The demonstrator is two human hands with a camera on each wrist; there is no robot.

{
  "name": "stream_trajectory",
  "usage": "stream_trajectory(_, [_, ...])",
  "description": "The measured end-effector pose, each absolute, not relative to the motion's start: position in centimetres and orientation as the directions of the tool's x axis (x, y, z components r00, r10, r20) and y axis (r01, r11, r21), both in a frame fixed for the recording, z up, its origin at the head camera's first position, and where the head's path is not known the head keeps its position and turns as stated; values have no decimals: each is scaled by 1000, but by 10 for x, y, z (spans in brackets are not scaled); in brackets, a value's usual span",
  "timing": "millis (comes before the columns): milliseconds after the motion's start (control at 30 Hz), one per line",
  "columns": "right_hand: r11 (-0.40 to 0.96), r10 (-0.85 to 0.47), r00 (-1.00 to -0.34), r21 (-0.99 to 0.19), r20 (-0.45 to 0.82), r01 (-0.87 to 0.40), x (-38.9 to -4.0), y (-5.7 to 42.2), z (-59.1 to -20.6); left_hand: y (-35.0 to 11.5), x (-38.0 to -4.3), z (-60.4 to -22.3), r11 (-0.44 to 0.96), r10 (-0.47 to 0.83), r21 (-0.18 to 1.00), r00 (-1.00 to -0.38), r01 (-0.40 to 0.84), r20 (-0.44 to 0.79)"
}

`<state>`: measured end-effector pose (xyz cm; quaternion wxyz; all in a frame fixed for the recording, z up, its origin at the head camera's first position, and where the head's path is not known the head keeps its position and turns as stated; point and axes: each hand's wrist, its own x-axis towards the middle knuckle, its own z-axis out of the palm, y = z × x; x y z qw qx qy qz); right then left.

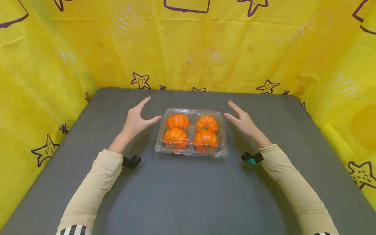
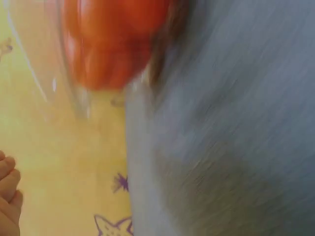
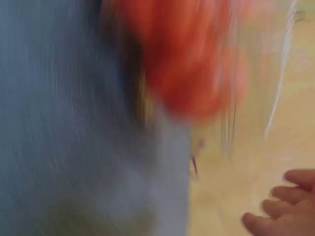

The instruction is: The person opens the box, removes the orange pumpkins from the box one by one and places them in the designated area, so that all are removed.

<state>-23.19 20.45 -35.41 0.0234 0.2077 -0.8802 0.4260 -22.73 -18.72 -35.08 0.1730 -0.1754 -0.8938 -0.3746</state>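
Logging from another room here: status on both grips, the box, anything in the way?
Left grip and right grip empty, either side of plastic box. Box on table, four pumpkins inside. Nothing seen between grips and box.

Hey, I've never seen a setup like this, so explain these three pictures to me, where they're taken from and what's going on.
There's no machine here, just a person's bare left hand and right hand. The wide picture comes from a camera on the head looking down; the two blurry ones come from cameras on the wrists. On the gray table sits a clear plastic box with four orange pumpkins inside. The hands are spread on either side of it, holding nothing.
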Motion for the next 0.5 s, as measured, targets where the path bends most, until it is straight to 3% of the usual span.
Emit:
stream_trajectory(167, [371,-373,-921,-891,113,-260,-204,192,-357,-183,-201,-359,444,227,731,-855,518,467])
stream_trajectory(333, [330,-390,-908,-897,153,-293,-176,185,-356,-176,-168,-351,298,291,796,-844,527,450])
stream_trajectory(500, [283,-415,-894,-909,172,-306,-162,190,-374,-178,-159,-377,171,323,804,-804,569,500])
